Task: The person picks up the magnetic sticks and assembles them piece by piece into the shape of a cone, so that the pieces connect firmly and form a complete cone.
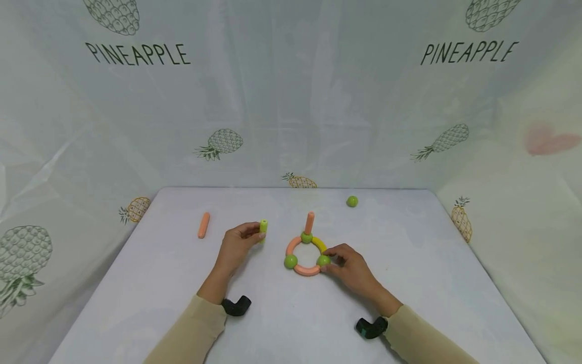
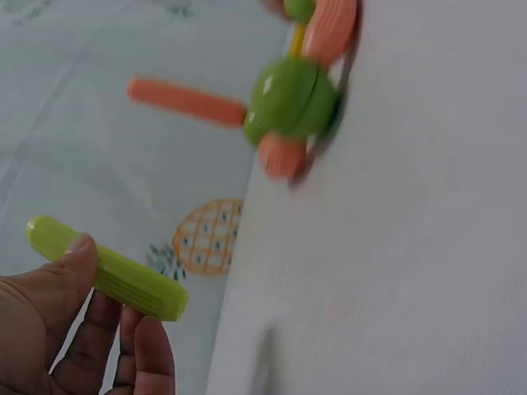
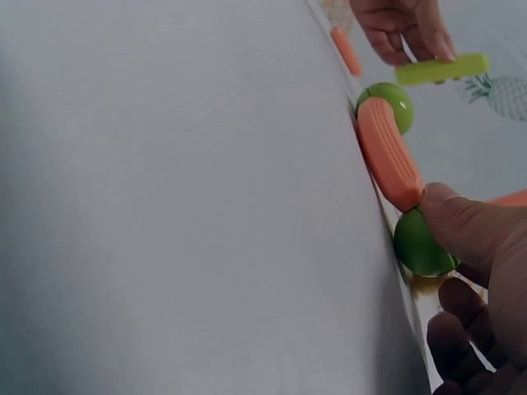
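A yellow-green rod (image 1: 263, 227) is pinched upright between thumb and fingers of my left hand (image 1: 235, 247), raised left of a ring. In the left wrist view the rod (image 2: 115, 276) shows ridged sides. Two orange curved pieces (image 1: 307, 271), a yellow curved piece (image 1: 319, 244) and three green balls make up the ring on the table. From its far ball (image 1: 306, 237) an orange rod (image 1: 309, 223) stands up. My right hand (image 1: 356, 273) pinches the ring's right-hand green ball (image 1: 323, 260), thumb at the near side. At the ring's left sits another green ball (image 1: 290, 261).
A loose orange rod (image 1: 204, 225) lies at the left of the white table (image 1: 282, 323). Toward the back right is a single green ball (image 1: 352, 201). A pineapple-print sheet (image 1: 291, 101) hangs behind the table's far edge.
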The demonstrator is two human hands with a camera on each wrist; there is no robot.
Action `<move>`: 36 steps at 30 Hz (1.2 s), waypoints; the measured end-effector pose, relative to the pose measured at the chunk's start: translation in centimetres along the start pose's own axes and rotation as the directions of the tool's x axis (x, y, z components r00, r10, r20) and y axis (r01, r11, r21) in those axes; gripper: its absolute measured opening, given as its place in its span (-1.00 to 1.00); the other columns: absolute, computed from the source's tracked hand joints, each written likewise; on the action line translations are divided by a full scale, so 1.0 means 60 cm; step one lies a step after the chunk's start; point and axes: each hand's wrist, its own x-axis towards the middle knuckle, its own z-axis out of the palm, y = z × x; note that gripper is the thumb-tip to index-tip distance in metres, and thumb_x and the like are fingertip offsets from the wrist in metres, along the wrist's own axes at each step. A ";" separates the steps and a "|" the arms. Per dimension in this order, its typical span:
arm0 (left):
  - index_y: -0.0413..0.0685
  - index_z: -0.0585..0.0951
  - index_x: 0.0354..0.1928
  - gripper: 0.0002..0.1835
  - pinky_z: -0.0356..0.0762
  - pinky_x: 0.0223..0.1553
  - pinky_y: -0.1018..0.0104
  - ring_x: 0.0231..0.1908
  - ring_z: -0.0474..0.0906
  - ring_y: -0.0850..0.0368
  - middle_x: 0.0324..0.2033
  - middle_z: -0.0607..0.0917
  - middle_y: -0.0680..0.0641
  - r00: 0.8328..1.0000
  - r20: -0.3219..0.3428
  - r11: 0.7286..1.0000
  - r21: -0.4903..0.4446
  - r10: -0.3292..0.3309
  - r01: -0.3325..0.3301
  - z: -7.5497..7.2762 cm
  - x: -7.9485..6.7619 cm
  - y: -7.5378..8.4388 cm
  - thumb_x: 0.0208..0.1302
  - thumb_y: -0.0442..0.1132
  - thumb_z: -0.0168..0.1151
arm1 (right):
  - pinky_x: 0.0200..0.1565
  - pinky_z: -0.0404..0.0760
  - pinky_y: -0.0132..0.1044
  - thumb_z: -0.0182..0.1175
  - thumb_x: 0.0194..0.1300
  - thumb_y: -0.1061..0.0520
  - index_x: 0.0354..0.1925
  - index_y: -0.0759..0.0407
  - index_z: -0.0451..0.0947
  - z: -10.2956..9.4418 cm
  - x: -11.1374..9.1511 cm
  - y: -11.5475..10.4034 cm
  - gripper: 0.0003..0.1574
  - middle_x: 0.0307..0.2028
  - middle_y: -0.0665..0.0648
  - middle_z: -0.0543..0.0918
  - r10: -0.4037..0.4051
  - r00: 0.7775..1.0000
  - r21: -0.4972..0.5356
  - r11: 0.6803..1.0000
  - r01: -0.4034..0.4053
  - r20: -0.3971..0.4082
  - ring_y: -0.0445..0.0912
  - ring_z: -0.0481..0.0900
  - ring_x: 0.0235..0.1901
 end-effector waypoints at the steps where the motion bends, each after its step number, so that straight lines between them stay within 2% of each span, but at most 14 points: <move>1: -0.14 0.74 0.15 -0.64 0.62 -0.06 0.51 0.04 0.70 0.04 0.02 0.79 -0.15 1.000 0.010 1.000 -0.011 0.010 -0.010 0.009 -0.006 0.004 0.35 -0.25 0.48 | -0.04 0.55 -0.26 0.56 0.24 -0.07 0.02 -0.09 0.75 0.001 0.000 -0.001 -0.61 -0.04 -0.10 0.68 0.006 1.000 0.000 1.000 -0.006 0.002 -0.17 0.53 -0.12; 8: -0.15 0.77 0.07 -0.70 0.68 -0.06 0.44 0.00 0.73 0.06 -0.05 0.81 -0.11 0.996 0.084 0.992 -0.119 0.042 -0.032 0.058 -0.036 0.017 0.31 -0.34 0.49 | -0.05 0.56 -0.27 0.57 0.22 -0.08 0.02 -0.10 0.75 0.002 0.001 -0.003 -0.59 -0.03 -0.10 0.69 0.003 1.000 -0.010 1.000 -0.004 -0.007 -0.18 0.54 -0.13; 14: -0.16 0.77 0.07 -0.71 0.68 0.00 0.41 0.02 0.72 0.05 -0.04 0.81 -0.12 0.992 0.116 0.991 -0.127 0.050 -0.035 0.079 -0.048 0.021 0.32 -0.34 0.47 | -0.05 0.55 -0.29 0.57 0.21 -0.08 0.03 -0.10 0.75 0.003 0.002 0.001 -0.58 -0.05 -0.12 0.69 -0.017 1.000 -0.012 1.000 0.017 -0.011 -0.19 0.53 -0.13; 23: -0.09 0.78 0.10 -0.68 0.70 0.05 0.28 0.03 0.73 0.04 -0.03 0.81 -0.09 0.990 0.133 0.998 -0.058 0.048 -0.040 0.092 -0.051 0.010 0.31 -0.29 0.49 | -0.06 0.53 -0.29 0.55 0.26 -0.06 0.08 -0.07 0.74 0.001 0.002 0.003 -0.56 -0.06 -0.11 0.67 -0.043 0.999 0.013 0.999 0.043 0.008 -0.16 0.52 -0.13; 29: -0.11 0.76 0.15 -0.62 0.71 0.05 0.14 0.00 0.75 -0.03 0.00 0.80 -0.14 0.987 0.145 0.995 0.064 0.069 -0.079 0.095 -0.058 0.001 0.32 -0.19 0.50 | 0.02 0.57 -0.25 0.51 0.31 0.06 0.12 0.00 0.74 -0.004 -0.002 -0.004 -0.59 0.00 -0.08 0.68 -0.058 0.998 0.045 0.997 0.057 0.026 -0.13 0.57 -0.06; 32: -0.17 0.74 0.17 -0.59 0.73 0.01 0.14 -0.03 0.76 -0.04 -0.02 0.80 -0.17 0.984 0.156 0.989 0.100 0.090 -0.107 0.096 -0.059 -0.004 0.33 -0.17 0.49 | 0.02 0.58 -0.27 0.52 0.31 0.04 0.09 -0.01 0.75 -0.004 -0.002 -0.003 -0.61 0.00 -0.08 0.68 -0.063 0.998 0.040 0.997 0.062 0.027 -0.14 0.57 -0.07; 36: -0.17 0.74 0.17 -0.58 0.73 0.00 0.12 -0.04 0.77 -0.04 -0.03 0.80 -0.16 0.985 0.149 0.987 0.120 0.090 -0.108 0.098 -0.058 -0.007 0.33 -0.18 0.49 | -0.03 0.56 -0.30 0.54 0.27 -0.01 0.03 -0.06 0.74 -0.002 -0.001 -0.001 -0.63 -0.05 -0.10 0.67 -0.059 0.998 0.041 0.997 0.058 0.022 -0.16 0.54 -0.11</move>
